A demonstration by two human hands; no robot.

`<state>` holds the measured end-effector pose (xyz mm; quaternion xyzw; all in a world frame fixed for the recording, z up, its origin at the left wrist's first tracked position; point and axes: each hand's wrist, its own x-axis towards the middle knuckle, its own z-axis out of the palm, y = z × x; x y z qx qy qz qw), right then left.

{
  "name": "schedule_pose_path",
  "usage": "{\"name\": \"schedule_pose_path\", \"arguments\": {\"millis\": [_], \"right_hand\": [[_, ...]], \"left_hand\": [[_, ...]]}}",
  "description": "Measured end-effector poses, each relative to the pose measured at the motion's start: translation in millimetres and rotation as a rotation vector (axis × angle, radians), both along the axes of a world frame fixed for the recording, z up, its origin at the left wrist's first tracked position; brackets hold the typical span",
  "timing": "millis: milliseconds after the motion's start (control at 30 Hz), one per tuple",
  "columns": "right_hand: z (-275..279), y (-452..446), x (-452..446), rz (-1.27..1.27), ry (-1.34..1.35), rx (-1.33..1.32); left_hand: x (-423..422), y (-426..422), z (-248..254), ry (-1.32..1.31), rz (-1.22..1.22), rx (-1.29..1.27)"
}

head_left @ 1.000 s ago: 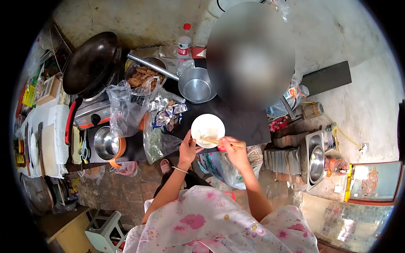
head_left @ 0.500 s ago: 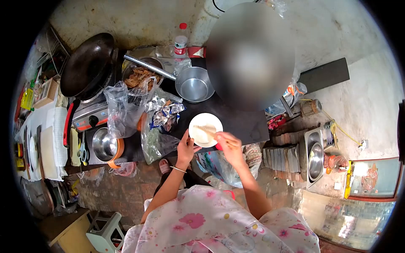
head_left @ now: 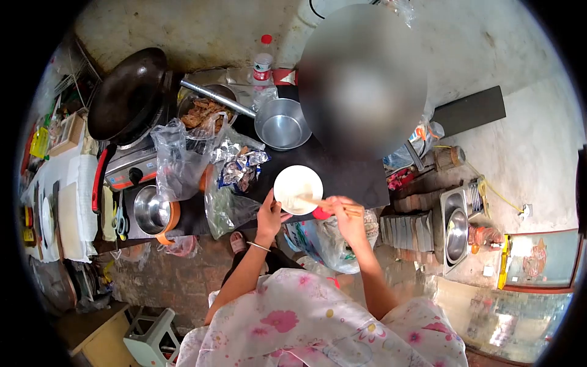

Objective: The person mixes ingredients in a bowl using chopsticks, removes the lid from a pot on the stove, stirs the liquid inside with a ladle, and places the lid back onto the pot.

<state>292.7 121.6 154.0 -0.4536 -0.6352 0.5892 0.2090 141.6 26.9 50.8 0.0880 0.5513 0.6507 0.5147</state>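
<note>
A white bowl (head_left: 299, 183) with pale contents is at the front edge of the dark table, its rim held by my left hand (head_left: 269, 216). My right hand (head_left: 346, 214) is closed around wooden chopsticks (head_left: 315, 201), whose tips are down in the bowl. Something red shows beside my right hand, partly hidden. Behind the bowl sits a metal saucepan (head_left: 282, 124) with a long handle. Foil packets (head_left: 243, 168) and a clear plastic bag (head_left: 227, 211) lie to the left of the bowl.
A dark wok (head_left: 127, 95) tilts over the gas stove (head_left: 132, 169) at the left. Near it are an orange-handled pot (head_left: 153, 210) and scissors (head_left: 121, 220). A bottle (head_left: 263, 59) stands at the back. Bags hang below the table; a sink (head_left: 456, 235) is at the right.
My right hand swung in toward the bowl and back out to the right with the chopsticks. The view shifted slightly, and my left hand stays on the bowl.
</note>
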Motion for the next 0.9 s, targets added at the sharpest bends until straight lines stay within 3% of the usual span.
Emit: {"name": "schedule_pose_path", "arguments": {"millis": [67,133,200,333,400,467,533,600,667,733,767,800,867,900], "right_hand": [[-2.2,3.3,-6.2,-0.132,0.090,0.333],[-5.6,-1.6,-9.4,-0.090,0.104,0.314],[-1.2,-7.6,-8.2,0.168,-0.009,0.419],[-1.3,-8.0,5.6,-0.016,0.034,0.143],[-3.8,-6.9,0.0,-0.043,0.018,0.196],[-17.5,-10.7,-9.0,0.010,0.075,0.423],[-18.4,-10.9,-7.2,0.116,0.050,0.402],[-9.4,-8.0,4.5,-0.006,0.073,0.047],[-7.9,0.4,6.8,0.010,-0.001,0.094],[-17.0,2.3,-3.2,-0.025,0.043,0.360],[-17.7,-0.1,-1.8,0.090,0.053,0.564],[-10.5,-2.2,-3.2,0.094,0.059,0.569],[1.2,-9.3,-0.1,0.015,0.015,0.047],[5.0,-8.1,1.6,-0.070,0.093,0.037]], "left_hand": [[-2.0,1.0,4.0,-0.025,0.007,-0.023],[-1.4,0.6,2.6,-0.014,0.004,-0.022],[-4.3,1.6,2.9,0.002,0.006,-0.021],[-2.6,0.2,4.7,0.023,0.001,-0.024],[-1.8,0.5,3.7,0.011,0.001,-0.019],[-1.7,0.0,1.9,0.006,-0.009,-0.021],[-1.3,-0.7,-0.8,0.027,-0.019,-0.020],[-4.2,-0.3,-1.9,0.046,-0.022,-0.019],[-2.3,0.4,-1.0,0.017,-0.011,-0.032],[-1.1,-0.3,-1.3,-0.022,0.002,-0.001],[-0.9,-1.4,-1.2,-0.033,0.003,-0.010],[-2.9,0.4,0.3,-0.041,0.007,-0.015],[-4.1,0.9,2.5,-0.021,0.007,-0.007],[-2.2,-0.4,1.8,-0.006,-0.002,-0.002]]}}
